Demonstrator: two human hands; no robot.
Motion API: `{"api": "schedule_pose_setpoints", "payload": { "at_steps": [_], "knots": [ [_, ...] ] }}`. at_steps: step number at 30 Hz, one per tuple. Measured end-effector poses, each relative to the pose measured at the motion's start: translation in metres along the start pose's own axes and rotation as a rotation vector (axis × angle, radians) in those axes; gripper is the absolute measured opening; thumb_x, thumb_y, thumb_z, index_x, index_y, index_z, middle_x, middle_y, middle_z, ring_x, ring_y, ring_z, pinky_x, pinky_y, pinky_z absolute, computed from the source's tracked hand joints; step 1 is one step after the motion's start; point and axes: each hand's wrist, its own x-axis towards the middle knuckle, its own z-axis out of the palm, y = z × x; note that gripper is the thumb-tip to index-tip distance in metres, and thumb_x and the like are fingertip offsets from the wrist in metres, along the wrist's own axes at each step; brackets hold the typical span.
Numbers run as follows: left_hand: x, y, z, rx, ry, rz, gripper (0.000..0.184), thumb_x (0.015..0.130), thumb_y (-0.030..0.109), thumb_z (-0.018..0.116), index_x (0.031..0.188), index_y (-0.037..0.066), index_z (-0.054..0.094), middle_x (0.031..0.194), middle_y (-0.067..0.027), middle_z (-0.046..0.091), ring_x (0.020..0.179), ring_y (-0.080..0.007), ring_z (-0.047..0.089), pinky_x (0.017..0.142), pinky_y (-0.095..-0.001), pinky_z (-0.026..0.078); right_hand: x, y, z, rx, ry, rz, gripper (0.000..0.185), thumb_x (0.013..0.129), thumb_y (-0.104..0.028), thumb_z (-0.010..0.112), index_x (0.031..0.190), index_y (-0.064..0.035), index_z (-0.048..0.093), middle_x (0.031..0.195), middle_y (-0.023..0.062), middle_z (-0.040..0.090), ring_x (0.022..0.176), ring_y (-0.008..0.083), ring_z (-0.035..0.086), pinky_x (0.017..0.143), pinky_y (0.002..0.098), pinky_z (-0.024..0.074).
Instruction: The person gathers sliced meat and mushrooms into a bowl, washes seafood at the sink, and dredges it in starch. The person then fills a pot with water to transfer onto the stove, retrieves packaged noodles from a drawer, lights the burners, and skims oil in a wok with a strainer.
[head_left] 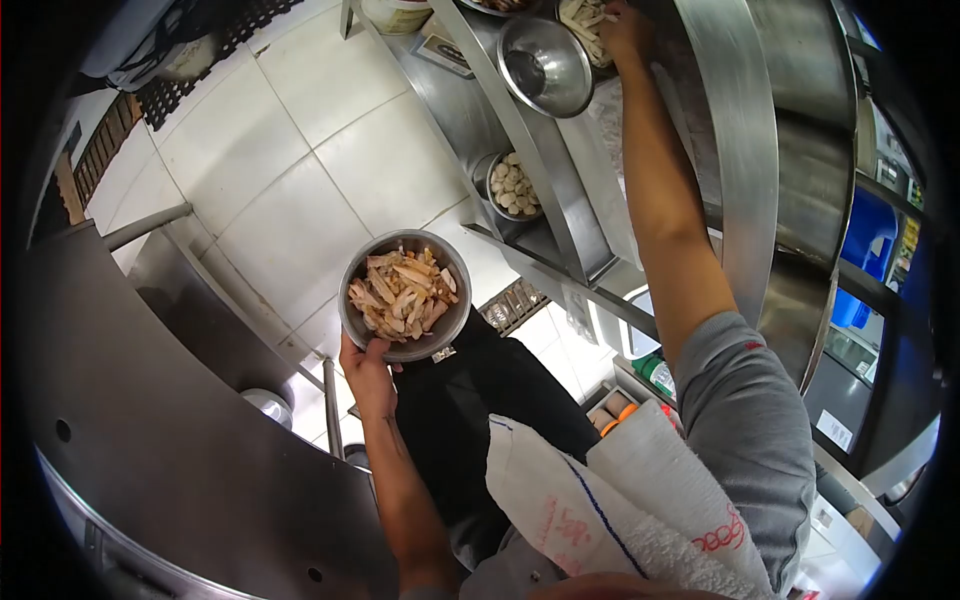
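A round metal bowl [346, 262] holds strips of pale, browned food [405, 293] at the centre-left. My left hand [369, 377] grips this bowl by its lower rim, fingers wrapped beneath it. At the top right my right hand [627, 32] reaches into a container of pale cut strips [583, 24] on the metal shelf; its fingers are bent at the strips, and whether they pinch any is too small to tell. Beside that container sits an empty metal bowl [545, 68].
On a lower shelf, a metal container holds round pale pieces [514, 186]. A steel counter [200, 420] fills the lower left. White floor tiles [290, 215] lie between it and the shelving [560, 200]. A white cloth [560, 490] hangs over my front.
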Motion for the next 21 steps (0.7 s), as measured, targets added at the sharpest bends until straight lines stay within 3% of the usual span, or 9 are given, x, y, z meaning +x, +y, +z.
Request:
{"api": "schedule_pose_setpoints", "payload": {
  "at_steps": [2, 5, 7, 9, 11, 13, 16, 19, 21],
  "knots": [
    [0.006, 0.010, 0.009, 0.017, 0.010, -0.006, 0.048, 0.073, -0.006, 0.046, 0.120, 0.002, 0.049, 0.088, -0.0062, 0.060, 0.059, -0.0099, 0.056, 0.037, -0.0202, 0.040, 0.007, 0.029, 0.037, 0.430, 0.168, -0.029, 0.030, 0.071, -0.014, 0.066, 0.100, -0.0048, 0.064, 0.097, 0.0136, 0.065, 0.088, 0.0263, 0.062, 0.082, 0.0324, 0.0473],
    [0.023, 0.018, 0.018, 0.036, 0.003, 0.002, 0.047, 0.073, -0.006, 0.045, 0.119, 0.001, 0.049, 0.089, -0.0069, 0.061, 0.059, -0.0101, 0.056, 0.037, -0.0203, 0.039, -0.008, 0.018, 0.021, 0.587, 0.324, 0.141, 0.032, 0.071, -0.015, 0.065, 0.101, -0.0035, 0.063, 0.096, 0.0133, 0.065, 0.088, 0.0235, 0.062, 0.080, 0.0311, 0.0479],
    [0.036, 0.025, 0.026, 0.012, -0.050, 0.031, 0.047, 0.073, -0.006, 0.045, 0.119, 0.001, 0.049, 0.089, -0.0068, 0.061, 0.059, -0.0103, 0.055, 0.037, -0.0203, 0.039, -0.034, -0.001, -0.012, 1.185, 0.172, 0.221, 0.032, 0.072, -0.015, 0.062, 0.102, -0.0016, 0.062, 0.100, 0.0139, 0.064, 0.093, 0.0255, 0.061, 0.082, 0.0329, 0.0471],
    [0.046, 0.033, 0.042, -0.005, -0.069, 0.041, 0.047, 0.073, -0.005, 0.046, 0.119, 0.002, 0.049, 0.088, -0.0067, 0.060, 0.059, -0.0106, 0.055, 0.038, -0.0206, 0.039, -0.078, -0.040, -0.055, 1.624, 0.166, 0.264, 0.027, 0.081, -0.006, 0.057, 0.107, 0.0012, 0.053, 0.106, 0.0187, 0.059, 0.085, 0.0311, 0.062, 0.072, 0.0334, 0.0528],
    [0.053, 0.043, 0.058, -0.036, -0.064, 0.059, 0.045, 0.074, -0.004, 0.047, 0.119, 0.003, 0.050, 0.088, -0.0064, 0.060, 0.059, -0.0108, 0.055, 0.039, -0.0211, 0.038, -0.116, -0.057, -0.079, 1.911, -0.132, 0.371, 0.028, 0.081, 0.004, 0.051, 0.108, 0.0022, 0.049, 0.107, 0.0188, 0.055, 0.082, 0.0294, 0.061, 0.072, 0.0296, 0.0546],
    [0.058, 0.055, 0.072, -0.027, -0.088, 0.061, 0.045, 0.074, -0.003, 0.048, 0.119, 0.004, 0.049, 0.087, -0.0062, 0.060, 0.059, -0.0109, 0.055, 0.039, -0.0212, 0.038, -0.149, -0.073, -0.083, 2.029, -0.314, 0.431, 0.029, 0.080, 0.004, 0.052, 0.110, 0.0035, 0.048, 0.103, 0.0224, 0.056, 0.081, 0.0290, 0.063, 0.067, 0.0352, 0.0558],
    [0.065, 0.064, 0.088, -0.064, -0.146, 0.070, 0.046, 0.074, -0.005, 0.047, 0.120, 0.004, 0.049, 0.088, -0.0067, 0.061, 0.058, -0.0110, 0.055, 0.039, -0.0216, 0.039, -0.189, -0.109, -0.090, 1.994, -0.423, 0.406, 0.029, 0.083, 0.004, 0.049, 0.112, 0.0038, 0.047, 0.100, 0.0276, 0.057, 0.076, 0.0312, 0.064, 0.061, 0.0295, 0.0571],
    [0.065, 0.073, 0.102, -0.082, -0.183, 0.088, 0.047, 0.074, -0.005, 0.046, 0.120, 0.003, 0.049, 0.088, -0.0071, 0.061, 0.057, -0.0109, 0.055, 0.039, -0.0218, 0.039, -0.209, -0.133, -0.111, 1.465, -0.612, 0.193, 0.022, 0.083, -0.002, 0.055, 0.104, 0.0041, 0.057, 0.094, 0.0155, 0.064, 0.077, 0.0213, 0.065, 0.062, 0.0278, 0.0552],
    [0.066, 0.074, 0.106, -0.084, -0.200, 0.092, 0.047, 0.074, -0.006, 0.046, 0.120, 0.003, 0.048, 0.089, -0.0073, 0.061, 0.057, -0.0108, 0.054, 0.039, -0.0219, 0.039, -0.185, -0.120, -0.111, 1.318, -0.439, 0.226, 0.021, 0.083, -0.004, 0.057, 0.102, 0.0032, 0.059, 0.094, 0.0127, 0.065, 0.077, 0.0182, 0.064, 0.059, 0.0261, 0.0531]
  ]
}}
